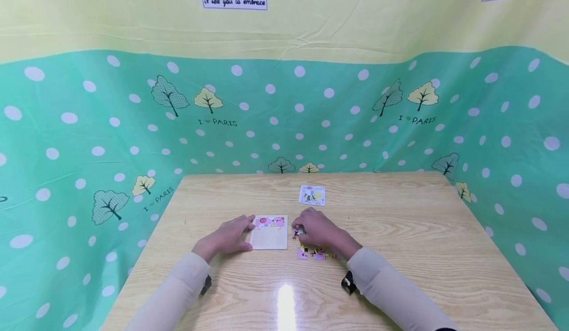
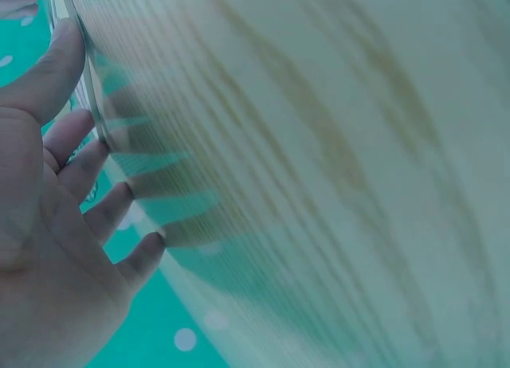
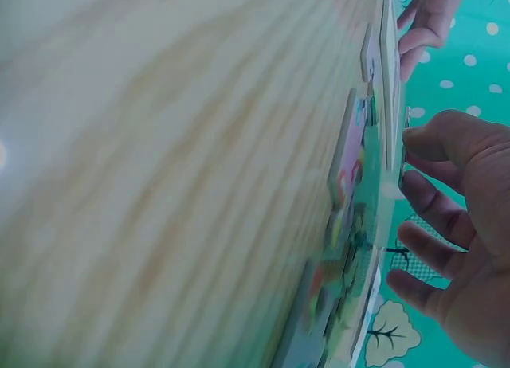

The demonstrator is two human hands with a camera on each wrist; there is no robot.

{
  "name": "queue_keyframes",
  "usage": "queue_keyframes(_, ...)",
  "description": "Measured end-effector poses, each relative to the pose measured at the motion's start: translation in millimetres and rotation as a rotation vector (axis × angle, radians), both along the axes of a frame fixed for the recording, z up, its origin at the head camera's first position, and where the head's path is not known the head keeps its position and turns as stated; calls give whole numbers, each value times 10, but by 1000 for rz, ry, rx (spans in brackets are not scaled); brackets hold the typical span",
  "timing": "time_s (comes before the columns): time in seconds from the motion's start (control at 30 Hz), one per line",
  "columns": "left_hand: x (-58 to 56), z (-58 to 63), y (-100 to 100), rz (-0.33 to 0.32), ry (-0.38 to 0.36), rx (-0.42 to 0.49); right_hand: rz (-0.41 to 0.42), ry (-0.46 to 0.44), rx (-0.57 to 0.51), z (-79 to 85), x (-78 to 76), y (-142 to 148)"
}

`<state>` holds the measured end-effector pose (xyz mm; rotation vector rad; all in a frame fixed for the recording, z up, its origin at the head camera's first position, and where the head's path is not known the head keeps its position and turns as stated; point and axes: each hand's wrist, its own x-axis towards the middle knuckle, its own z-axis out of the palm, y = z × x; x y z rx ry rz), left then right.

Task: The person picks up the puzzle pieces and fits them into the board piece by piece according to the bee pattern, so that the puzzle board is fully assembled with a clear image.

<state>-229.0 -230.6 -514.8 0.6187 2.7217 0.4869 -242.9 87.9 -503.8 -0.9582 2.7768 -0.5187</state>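
A square white puzzle tray (image 1: 268, 239) lies on the table, with pink printed pieces (image 1: 270, 221) fitted along its far edge. My left hand (image 1: 229, 234) rests at the tray's left side, thumb near the close corner and fingertips near the far one; in the left wrist view its fingers (image 2: 107, 197) are extended and spread. Just right of the tray, my right hand (image 1: 316, 229) pinches a small puzzle piece (image 1: 297, 231) between thumb and fingers, partly hidden by them. Its other fingers (image 3: 434, 248) are loosely bent in the right wrist view.
Several loose puzzle pieces (image 1: 311, 253) in pink, yellow and black lie below the right hand. Farther back stands out a flat picture card (image 1: 312, 195) with a bee-like print. A green dotted cloth (image 1: 284, 113) hangs behind the wooden table (image 1: 400, 212).
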Motion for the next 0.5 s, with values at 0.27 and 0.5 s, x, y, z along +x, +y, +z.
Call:
queue_keyframes(0.27,2,12,7,-2,-7,2,25,26,9,-21,-32,-168)
queue_keyframes(0.5,-16,6,16,4,-5,-2,51,43,23,-45,-56,-344)
